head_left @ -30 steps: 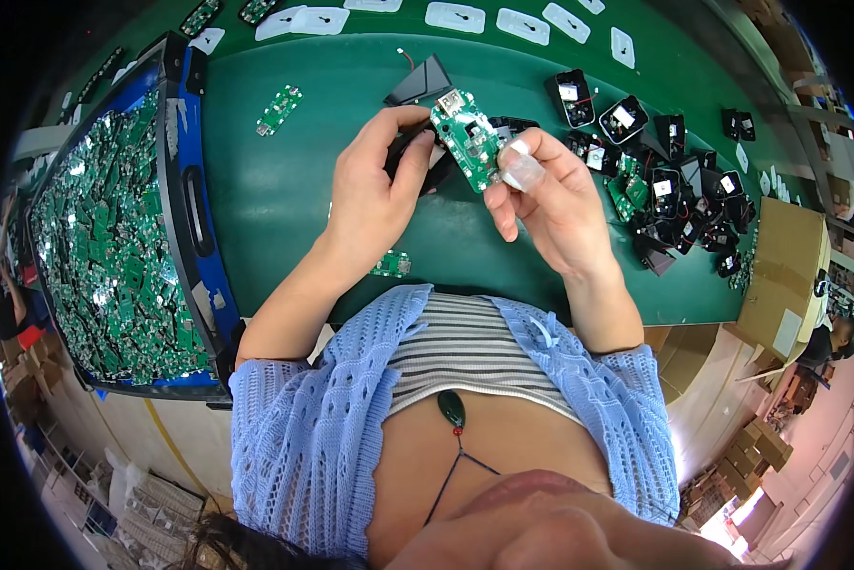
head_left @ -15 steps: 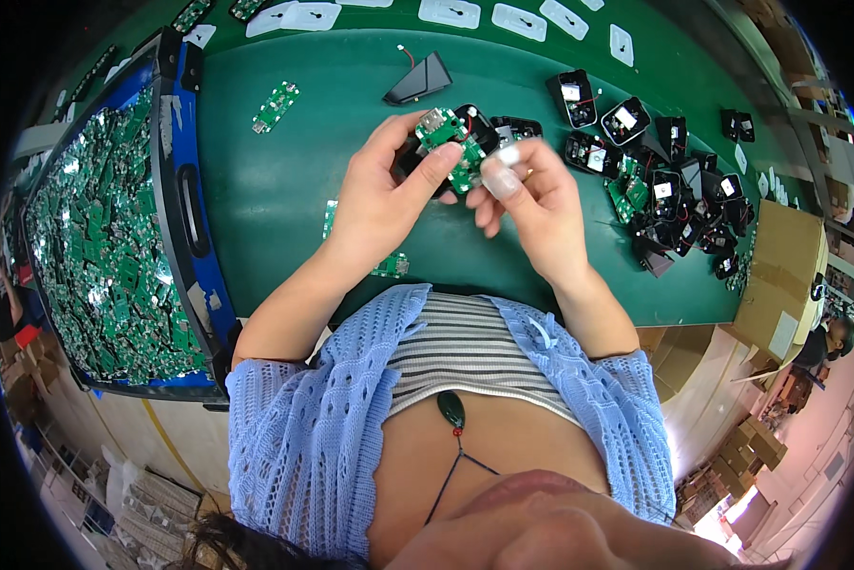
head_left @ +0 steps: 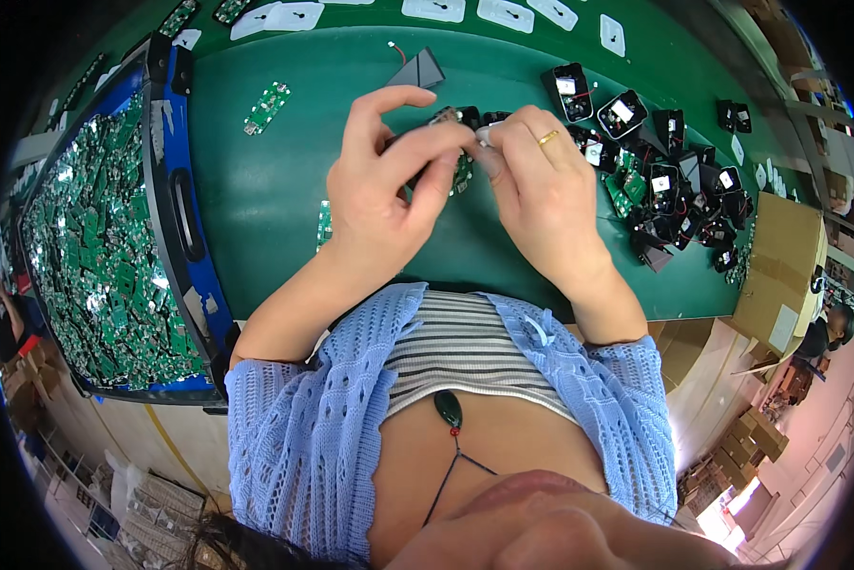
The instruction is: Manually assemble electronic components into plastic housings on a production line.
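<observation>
In front of my chest my two hands meet at the fingertips, over a green circuit board that is mostly hidden behind them. A black plastic housing shows just beyond the fingers. My left hand is closed around the board, one finger reaching across to the right fingertips and another raised and curved. My right hand, wearing a ring, pinches at the same spot; whatever small thing it grips is covered by the fingers. Past the left hand lies a dark wedge-shaped housing with a red wire.
A blue-and-black bin heaped with green boards stands at the left. Loose boards lie on the green table. Black housings are piled at the right, beside a cardboard box. White trays line the far side.
My hands have come together, the right fingers moving in to the left ones. The board, plainly visible before, is now largely covered. My left index finger has lifted and spread away.
</observation>
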`<act>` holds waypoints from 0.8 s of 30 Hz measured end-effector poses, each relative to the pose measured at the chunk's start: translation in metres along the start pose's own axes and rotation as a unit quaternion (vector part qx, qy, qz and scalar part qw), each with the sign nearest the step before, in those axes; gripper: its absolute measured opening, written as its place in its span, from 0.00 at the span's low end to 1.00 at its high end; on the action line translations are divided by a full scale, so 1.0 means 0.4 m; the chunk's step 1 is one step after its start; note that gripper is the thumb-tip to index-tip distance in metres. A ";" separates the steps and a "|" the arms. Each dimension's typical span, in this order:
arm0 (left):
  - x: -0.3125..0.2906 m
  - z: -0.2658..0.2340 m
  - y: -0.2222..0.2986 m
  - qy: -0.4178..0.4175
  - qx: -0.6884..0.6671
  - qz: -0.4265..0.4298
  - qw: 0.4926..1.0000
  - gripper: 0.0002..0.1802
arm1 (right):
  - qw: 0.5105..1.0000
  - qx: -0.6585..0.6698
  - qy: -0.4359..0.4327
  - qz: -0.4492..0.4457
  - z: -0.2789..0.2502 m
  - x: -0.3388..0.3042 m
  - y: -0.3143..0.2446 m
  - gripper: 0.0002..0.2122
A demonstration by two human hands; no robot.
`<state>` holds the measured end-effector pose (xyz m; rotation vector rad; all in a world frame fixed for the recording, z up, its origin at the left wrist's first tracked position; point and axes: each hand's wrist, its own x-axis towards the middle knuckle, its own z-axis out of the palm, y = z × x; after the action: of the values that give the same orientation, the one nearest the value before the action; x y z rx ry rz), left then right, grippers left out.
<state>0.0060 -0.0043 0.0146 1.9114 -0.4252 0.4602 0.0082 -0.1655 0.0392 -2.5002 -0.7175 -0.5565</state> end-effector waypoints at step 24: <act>0.016 -0.009 -0.002 -0.103 -0.279 -0.258 0.919 0.19 | 0.976 0.204 0.067 0.024 0.021 -0.007 0.055 0.07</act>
<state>0.0113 -0.0012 0.0185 1.4319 -0.1436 -0.2032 0.0207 -0.1787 0.0238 -2.0726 -0.6438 -0.4968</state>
